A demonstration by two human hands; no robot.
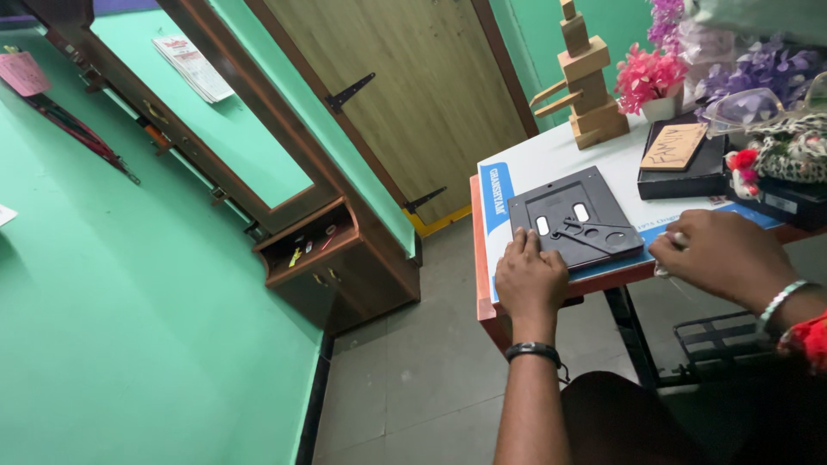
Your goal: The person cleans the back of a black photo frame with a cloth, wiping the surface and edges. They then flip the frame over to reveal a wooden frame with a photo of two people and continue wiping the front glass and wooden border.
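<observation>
the left hand is pressing flat, fingers spread, on the stiff, light-looking black frame back; the right hand is curling beside its edge, best gripped there

Green walls, wooden door, grey tiled floor, perhaps a brown cabinet

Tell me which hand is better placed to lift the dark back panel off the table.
Left, probably. The left hand already rests on the dark back panel at its near corner. The right hand sits beside its right edge, pinching something small and pale.
</observation>
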